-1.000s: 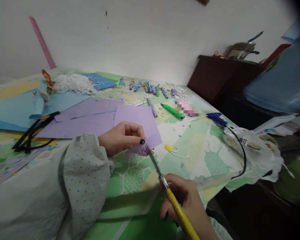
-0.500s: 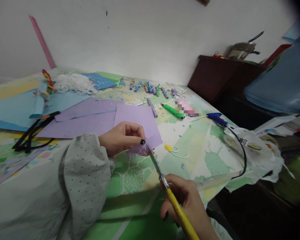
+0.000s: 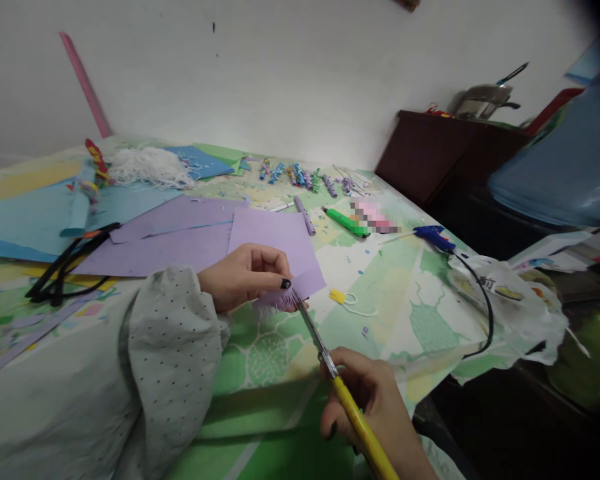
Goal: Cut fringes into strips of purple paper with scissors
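My left hand (image 3: 253, 277) pinches a small purple paper strip (image 3: 306, 283) between thumb and fingers. Fine cuts along the strip's near edge form a fringe. In my right hand (image 3: 373, 393) is a pair of scissors (image 3: 353, 407) with yellow handles, the fingers wrapped round them. The blades point away from me, and their tips meet the fringed edge just beside my left thumb. Behind the strip lies a larger purple paper sheet (image 3: 270, 230), partly covered by my left hand. A yellow tag with a white string loop (image 3: 337, 296) rests to the right of the strip.
A green utility knife (image 3: 347, 223) and a blue glue gun (image 3: 433, 236) lie at the right, near a plastic bag (image 3: 510, 307). Small rolled paper pieces (image 3: 300, 177) line the back. White string (image 3: 150, 167), blue sheets (image 3: 20, 213) and black straps (image 3: 70, 260) are at the left.
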